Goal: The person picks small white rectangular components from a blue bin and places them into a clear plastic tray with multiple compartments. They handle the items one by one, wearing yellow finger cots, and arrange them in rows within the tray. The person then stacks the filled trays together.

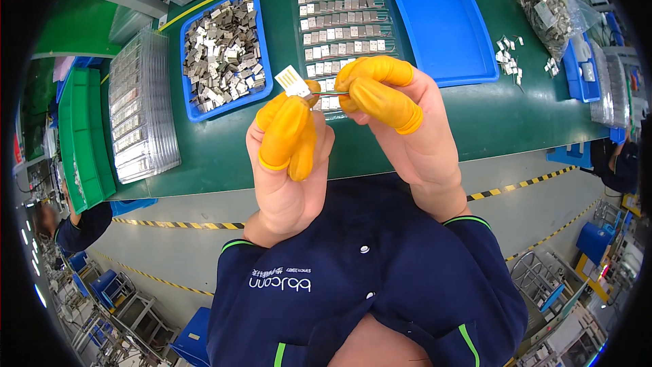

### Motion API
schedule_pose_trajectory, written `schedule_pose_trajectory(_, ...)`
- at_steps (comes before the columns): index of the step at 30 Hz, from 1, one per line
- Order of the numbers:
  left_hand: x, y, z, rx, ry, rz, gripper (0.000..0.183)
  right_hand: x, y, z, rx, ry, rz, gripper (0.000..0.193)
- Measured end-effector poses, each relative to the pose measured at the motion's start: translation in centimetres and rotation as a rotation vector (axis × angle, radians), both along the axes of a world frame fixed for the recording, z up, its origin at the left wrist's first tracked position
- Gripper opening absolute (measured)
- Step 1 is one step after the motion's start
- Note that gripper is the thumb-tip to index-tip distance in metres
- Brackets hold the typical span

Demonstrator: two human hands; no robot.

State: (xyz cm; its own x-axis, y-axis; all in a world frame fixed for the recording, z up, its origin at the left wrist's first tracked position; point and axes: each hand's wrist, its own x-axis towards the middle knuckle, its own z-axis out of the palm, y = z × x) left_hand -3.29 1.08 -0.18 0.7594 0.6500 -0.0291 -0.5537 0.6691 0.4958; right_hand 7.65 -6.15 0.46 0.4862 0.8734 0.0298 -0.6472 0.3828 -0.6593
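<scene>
Yellow rubber finger cots cover the working fingertips of both hands in the head view. Left thumb and fingers are clamped on the lower end of a white USB plug, gold contacts showing, in the left hand; the right hand has its fingertips together on what look like thin wires — their far end is hidden. Raised above the green tabletop, the plug appears just right of the plug-filled blue tray. Good handling probably means gripping the plug's body firmly, clear of the contacts, and keeping the wires straight but lightly tensioned — a sharp bend could strain their joint.
</scene>
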Motion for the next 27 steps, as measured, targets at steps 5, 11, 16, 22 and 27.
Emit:
schedule_pose_trajectory(5,0.1,0.4,0.1,0.050,0.008,0.025,0.027,-0.4,0.4,-0.2,-0.073,0.047,-0.089,0.018)
schedule_pose_trajectory(11,0.3,0.2,-1.3,0.240,0.181,0.298,0.021,-1.1,0.9,0.1,-0.108,-0.219,-0.181,0.017)
schedule_pose_trajectory(16,0.2,-0.3,-1.4,0.456,0.228,0.469,0.021,-1.4,0.9,-0.3,-0.048,-0.209,-0.229,0.014)
schedule_pose_trajectory(22,0.1,0.1,-1.8,0.948,0.230,0.788,0.022,-1.4,0.1,0.5,-0.061,-0.241,-0.180,0.017)
schedule_pose_trajectory(27,-0.7,0.8,-0.7,1.285,0.294,0.746,0.022,-1.4,-0.6,1.1,-0.098,-0.356,-0.127,0.020)
